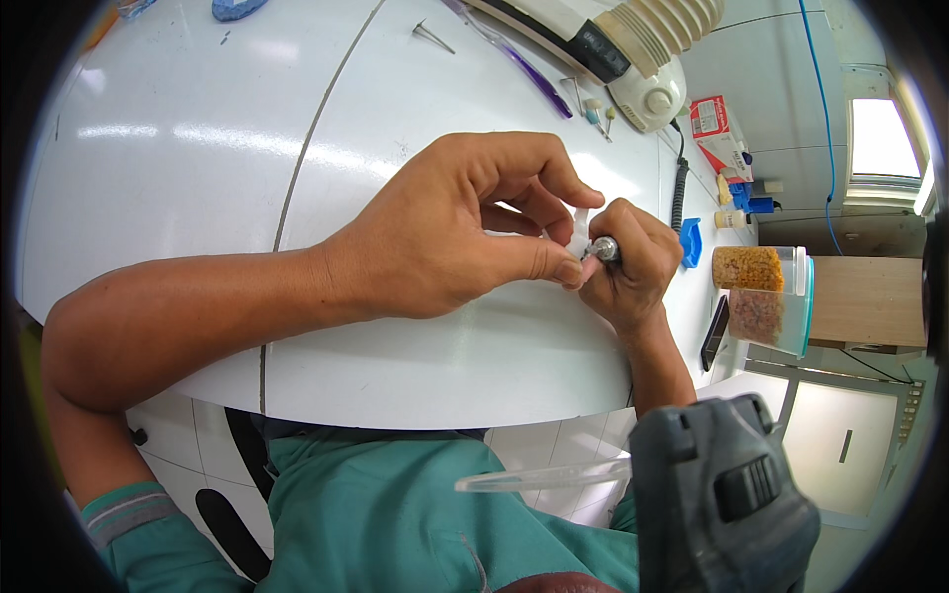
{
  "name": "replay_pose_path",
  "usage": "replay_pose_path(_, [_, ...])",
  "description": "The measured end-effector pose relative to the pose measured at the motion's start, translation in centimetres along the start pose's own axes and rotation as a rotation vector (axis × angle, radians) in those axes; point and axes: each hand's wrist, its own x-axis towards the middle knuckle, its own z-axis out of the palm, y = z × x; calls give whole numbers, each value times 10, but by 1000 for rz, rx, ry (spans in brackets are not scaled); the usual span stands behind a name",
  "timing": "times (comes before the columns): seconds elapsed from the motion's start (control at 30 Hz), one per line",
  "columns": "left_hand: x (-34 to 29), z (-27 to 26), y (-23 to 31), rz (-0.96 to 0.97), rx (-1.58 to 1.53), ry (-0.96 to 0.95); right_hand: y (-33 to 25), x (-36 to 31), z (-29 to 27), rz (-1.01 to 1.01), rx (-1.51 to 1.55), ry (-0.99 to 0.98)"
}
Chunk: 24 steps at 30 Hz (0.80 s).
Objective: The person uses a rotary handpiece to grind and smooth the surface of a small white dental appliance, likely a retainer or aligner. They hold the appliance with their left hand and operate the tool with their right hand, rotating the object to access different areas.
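Between fingers and thumb of the left hand, mid-frame, pinches a whitish piece, long axis up-down, and just right of it grips a silvery tool in the right hand.

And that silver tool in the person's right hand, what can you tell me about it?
The silver tool shows only as a short, shiny, rounded part that looks like metal, with a narrower bit on its left side. The right hand is curled around it, hiding most of its length. It is above the white table, close beside a small whitish piece pinched in the left hand. Whether its tip touches that piece is too small to tell.
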Motion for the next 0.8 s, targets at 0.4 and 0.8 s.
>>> replay_pose_path(0.4, [0,0,0,-4,-13,-6,1,0,0,-12,22,5])
replay_pose_path(0.8, [0,1,0,-7,0,-5,1,1,-2,-13,21,-7])
